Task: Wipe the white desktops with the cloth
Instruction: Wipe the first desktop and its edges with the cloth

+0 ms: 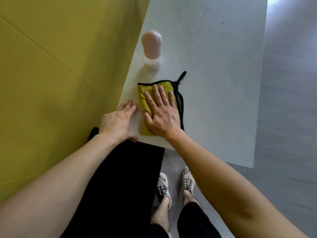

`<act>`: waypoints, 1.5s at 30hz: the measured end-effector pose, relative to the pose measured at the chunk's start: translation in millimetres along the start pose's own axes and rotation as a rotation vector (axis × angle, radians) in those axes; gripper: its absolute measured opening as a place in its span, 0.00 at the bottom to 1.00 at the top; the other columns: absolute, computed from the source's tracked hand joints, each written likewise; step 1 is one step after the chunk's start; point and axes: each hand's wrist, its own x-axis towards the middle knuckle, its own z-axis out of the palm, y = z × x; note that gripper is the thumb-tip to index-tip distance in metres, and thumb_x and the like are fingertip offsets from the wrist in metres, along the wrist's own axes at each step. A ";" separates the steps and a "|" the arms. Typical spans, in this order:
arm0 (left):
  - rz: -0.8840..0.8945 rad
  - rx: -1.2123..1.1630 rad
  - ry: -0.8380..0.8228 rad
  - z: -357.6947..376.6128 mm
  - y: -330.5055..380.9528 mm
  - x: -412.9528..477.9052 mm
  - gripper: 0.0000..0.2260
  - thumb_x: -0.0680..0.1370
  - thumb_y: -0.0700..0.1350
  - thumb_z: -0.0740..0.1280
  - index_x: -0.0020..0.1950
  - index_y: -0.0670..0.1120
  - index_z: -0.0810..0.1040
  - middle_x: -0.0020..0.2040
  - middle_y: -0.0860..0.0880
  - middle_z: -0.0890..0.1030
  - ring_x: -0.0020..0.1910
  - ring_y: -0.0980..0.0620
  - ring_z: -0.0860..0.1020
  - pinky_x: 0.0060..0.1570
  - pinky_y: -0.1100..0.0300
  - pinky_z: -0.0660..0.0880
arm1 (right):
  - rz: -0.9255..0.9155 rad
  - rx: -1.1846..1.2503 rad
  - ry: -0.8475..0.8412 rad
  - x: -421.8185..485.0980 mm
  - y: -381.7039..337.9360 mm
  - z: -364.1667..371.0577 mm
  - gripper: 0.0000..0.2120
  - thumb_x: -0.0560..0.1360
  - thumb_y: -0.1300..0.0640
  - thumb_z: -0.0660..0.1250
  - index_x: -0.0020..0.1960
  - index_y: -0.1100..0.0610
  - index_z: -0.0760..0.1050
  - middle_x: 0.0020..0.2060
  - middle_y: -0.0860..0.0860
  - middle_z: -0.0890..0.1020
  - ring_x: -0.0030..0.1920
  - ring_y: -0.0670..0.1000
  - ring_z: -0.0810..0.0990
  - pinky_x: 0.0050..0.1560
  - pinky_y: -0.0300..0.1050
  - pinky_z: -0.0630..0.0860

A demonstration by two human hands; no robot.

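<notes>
The desk (214,100) is plain white, with pale glistening droplets and faint grey smears toward its far end. The cloth (147,95) is mustard-yellow terry with a black trimmed edge, a black underside showing along its right side, and a black hanging loop at the corner. The bottle (151,47) is pale pink with a translucent whitish base. The partition panel (60,66) to the left is olive-yellow, crossed by thin dark seam lines. The floor (288,117) is light grey in plank pattern. The trousers (120,177) are black. The shoes (163,186) are off-white with grey-patterned laces.
</notes>
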 end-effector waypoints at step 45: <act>0.072 0.085 -0.105 -21.1 175.3 35.4 0.72 0.58 0.71 0.84 0.87 0.63 0.38 0.89 0.47 0.38 0.89 0.41 0.43 0.83 0.37 0.58 | 0.515 0.005 0.044 -147.6 199.2 -17.6 0.40 0.80 0.36 0.51 0.89 0.47 0.47 0.88 0.56 0.43 0.88 0.55 0.39 0.86 0.61 0.42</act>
